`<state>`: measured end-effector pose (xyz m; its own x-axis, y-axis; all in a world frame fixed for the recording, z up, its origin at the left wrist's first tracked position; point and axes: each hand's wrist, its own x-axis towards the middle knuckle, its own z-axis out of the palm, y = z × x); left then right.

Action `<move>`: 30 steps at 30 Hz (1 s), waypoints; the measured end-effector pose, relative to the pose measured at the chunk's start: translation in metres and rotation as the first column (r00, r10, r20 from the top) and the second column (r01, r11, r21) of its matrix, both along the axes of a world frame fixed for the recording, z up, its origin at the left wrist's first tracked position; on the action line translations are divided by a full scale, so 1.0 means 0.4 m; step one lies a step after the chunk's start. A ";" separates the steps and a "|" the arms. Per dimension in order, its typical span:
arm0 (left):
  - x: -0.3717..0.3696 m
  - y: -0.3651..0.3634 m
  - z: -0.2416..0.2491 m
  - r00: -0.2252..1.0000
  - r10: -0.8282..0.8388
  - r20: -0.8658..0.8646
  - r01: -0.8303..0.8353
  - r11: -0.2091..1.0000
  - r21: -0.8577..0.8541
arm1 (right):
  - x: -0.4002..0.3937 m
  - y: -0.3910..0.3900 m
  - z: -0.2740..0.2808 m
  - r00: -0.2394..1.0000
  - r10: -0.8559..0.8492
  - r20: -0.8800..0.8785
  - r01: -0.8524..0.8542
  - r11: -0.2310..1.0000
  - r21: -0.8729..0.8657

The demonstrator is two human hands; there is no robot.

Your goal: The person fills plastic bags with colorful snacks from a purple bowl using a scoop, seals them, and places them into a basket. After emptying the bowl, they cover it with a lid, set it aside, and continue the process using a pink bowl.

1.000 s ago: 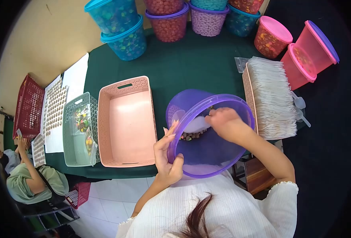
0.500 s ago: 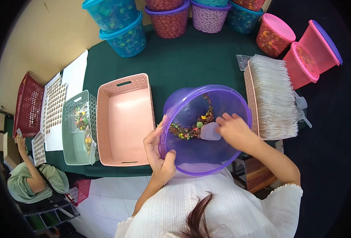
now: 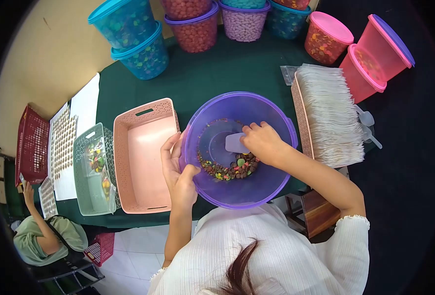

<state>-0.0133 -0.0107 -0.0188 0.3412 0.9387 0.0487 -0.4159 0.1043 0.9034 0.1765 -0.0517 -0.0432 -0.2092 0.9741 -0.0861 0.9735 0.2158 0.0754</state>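
My left hand (image 3: 177, 169) grips the left rim of a purple plastic tub (image 3: 271, 110), thumb on the rim and fingers along its outside wall. Inside the tub, brown, green, yellow and red candies (image 3: 234, 168) lie in a curved band along the near part of the bottom. My right hand (image 3: 262, 141) reaches in over the right rim, its fingers closed around a pale translucent scoop (image 3: 235, 143). The scoop's blade is above the tub's bottom, beyond the candies, and looks empty.
Left of the tub stand a pink basket (image 3: 146, 157) and a green basket (image 3: 82, 189) with filled bags. To the right, a box holds many clear packets (image 3: 328, 115), with spare scoops (image 3: 366, 118) beside it. Lidded tubs (image 3: 195, 32) line the back. A co-worker (image 3: 48, 231) sits at far left.
The tub has gone from tilted to more level, and the candies have shifted toward its near side. My right hand and the scoop have moved left and up inside it.
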 end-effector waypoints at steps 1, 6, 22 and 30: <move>0.001 0.006 0.000 1.000 -0.003 0.004 0.003 1.000 -0.002 | 0.002 -0.001 0.002 1.000 0.020 0.012 -0.020 1.000 -0.014; 0.004 0.030 -0.021 0.998 -0.049 -0.046 0.044 0.993 -0.108 | 0.061 -0.023 0.180 0.886 0.137 -0.442 0.109 0.867 0.486; -0.025 0.031 -0.053 0.984 0.042 -0.174 -0.043 0.999 0.000 | 0.472 -0.237 -0.007 0.638 -0.770 0.014 0.766 0.633 -0.115; -0.077 0.027 -0.009 0.951 0.227 -0.209 -0.201 0.969 0.141 | 0.520 -0.246 0.088 0.692 -0.684 -0.230 0.679 0.725 -0.114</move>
<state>-0.0440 0.0001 -0.0225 0.1475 0.9831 0.1084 -0.2050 -0.0768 0.9758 0.3845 -0.1502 -0.0081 0.4956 0.8561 -0.1466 0.8386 -0.5156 -0.1756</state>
